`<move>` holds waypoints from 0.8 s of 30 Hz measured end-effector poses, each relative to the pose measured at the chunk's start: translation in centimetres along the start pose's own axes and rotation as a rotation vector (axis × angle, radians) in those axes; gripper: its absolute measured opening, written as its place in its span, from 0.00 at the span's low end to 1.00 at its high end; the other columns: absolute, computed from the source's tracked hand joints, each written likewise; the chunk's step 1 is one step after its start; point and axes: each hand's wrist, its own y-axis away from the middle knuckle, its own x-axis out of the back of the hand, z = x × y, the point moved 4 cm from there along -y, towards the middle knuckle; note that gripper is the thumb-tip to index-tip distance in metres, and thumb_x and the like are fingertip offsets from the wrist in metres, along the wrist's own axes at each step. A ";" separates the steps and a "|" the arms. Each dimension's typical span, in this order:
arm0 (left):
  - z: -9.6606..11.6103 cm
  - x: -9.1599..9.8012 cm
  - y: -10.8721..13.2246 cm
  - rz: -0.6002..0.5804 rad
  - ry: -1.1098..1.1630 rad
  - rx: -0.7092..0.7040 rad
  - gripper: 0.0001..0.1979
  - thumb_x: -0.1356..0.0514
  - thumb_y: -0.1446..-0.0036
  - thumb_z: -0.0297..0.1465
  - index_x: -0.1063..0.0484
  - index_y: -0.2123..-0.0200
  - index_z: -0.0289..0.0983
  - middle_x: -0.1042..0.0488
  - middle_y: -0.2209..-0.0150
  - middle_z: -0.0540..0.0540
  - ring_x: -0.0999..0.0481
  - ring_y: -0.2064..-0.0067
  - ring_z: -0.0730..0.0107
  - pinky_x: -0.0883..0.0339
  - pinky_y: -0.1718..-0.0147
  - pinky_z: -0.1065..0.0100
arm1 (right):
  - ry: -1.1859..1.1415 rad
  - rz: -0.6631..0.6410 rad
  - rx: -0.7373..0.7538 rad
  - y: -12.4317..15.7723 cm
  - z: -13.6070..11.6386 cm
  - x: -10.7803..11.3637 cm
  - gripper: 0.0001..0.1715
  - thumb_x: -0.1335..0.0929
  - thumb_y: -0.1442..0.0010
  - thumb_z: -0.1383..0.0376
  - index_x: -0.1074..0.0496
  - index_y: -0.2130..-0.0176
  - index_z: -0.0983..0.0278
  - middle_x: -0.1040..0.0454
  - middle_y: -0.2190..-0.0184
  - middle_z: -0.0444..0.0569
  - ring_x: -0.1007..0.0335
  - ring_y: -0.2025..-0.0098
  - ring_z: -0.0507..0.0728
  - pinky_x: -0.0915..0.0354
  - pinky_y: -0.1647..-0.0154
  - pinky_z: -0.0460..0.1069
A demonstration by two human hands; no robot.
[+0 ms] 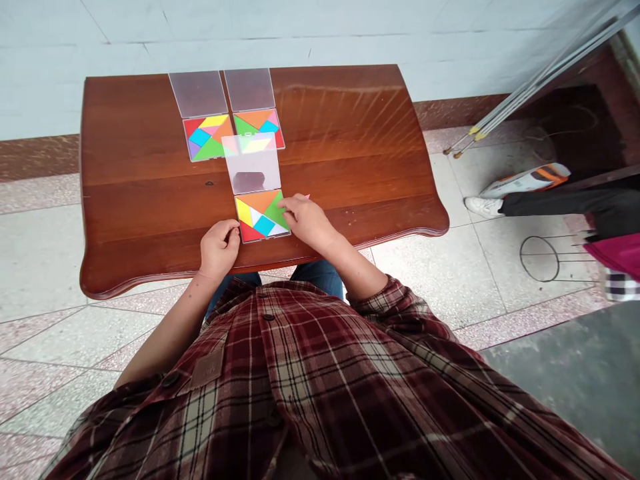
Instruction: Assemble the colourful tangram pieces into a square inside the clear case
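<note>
While the right hand (pixel 307 222) sits on the near plastic tray (pixel 263 217), its fingers (pixel 283 212) lie together on the big green triangle (pixel 275 210), but from up here I can't tell if they're pinching it or just pressing down. The left hand (pixel 219 250) is curled loosely right by the tray's lower left corner, and I can't tell if it's touching or holding anything. The tray sits near the bottom edge of the wooden table (pixel 350 133), just left of center in the frame.

Tip for this kind of fiddly bit: keep your fingertips flat on the piece and steady the tray with your other hand, since thin plastic shapes slide easily. A tiny pink bit (pixel 307 197) pokes out just past the right hand.

The tray's frosted clear lid (pixel 253 163) lies open above it, with two more trays (pixel 207 137) (pixel 257 127) and their lids further up. All the pieces are flat, glossy triangles and squares in bright colors, and the table has a shiny reddish grain and a wavy edge. Off to the right, someone's white sneaker (pixel 483 207) and dark pants (pixel 560 210) show on the tiled floor (pixel 500 267).
</note>
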 end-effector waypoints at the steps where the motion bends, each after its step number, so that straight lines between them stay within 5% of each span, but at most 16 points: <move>1: 0.0 0.0 0.0 0.000 -0.005 0.000 0.10 0.47 0.41 0.30 0.25 0.63 0.38 0.21 0.64 0.47 0.23 0.62 0.67 0.30 0.59 0.66 | -0.001 0.043 -0.033 0.1 0.8 0.7 0.19 0.38 0.35 0.72 0.24 0.49 0.66 0.25 0.54 0.55 0.29 0.53 0.60 0.35 0.51 0.52; 8: -0.2 0.1 -0.1 -0.010 -0.030 0.018 0.09 0.46 0.41 0.30 0.25 0.63 0.38 0.21 0.63 0.47 0.23 0.61 0.66 0.30 0.56 0.65 | 0.062 0.121 -0.218 0.4 5.7 3.5 0.17 0.38 0.38 0.72 0.23 0.54 0.66 0.24 0.56 0.56 0.29 0.55 0.61 0.36 0.53 0.53; 17: -0.4 0.0 -0.1 0.014 -0.027 0.009 0.10 0.46 0.41 0.31 0.25 0.63 0.38 0.20 0.63 0.46 0.22 0.61 0.65 0.29 0.58 0.65 | 0.268 -0.230 -0.098 -3.6 4.6 3.3 0.19 0.31 0.42 0.72 0.24 0.50 0.66 0.27 0.48 0.57 0.29 0.53 0.60 0.37 0.56 0.51; 24: -0.5 -0.3 -0.1 0.009 -0.025 -0.004 0.11 0.47 0.40 0.31 0.25 0.62 0.38 0.20 0.61 0.45 0.22 0.59 0.65 0.29 0.55 0.65 | 0.299 -0.284 -0.122 -4.9 4.8 3.6 0.12 0.29 0.45 0.72 0.24 0.58 0.65 0.26 0.52 0.54 0.31 0.60 0.56 0.42 0.65 0.48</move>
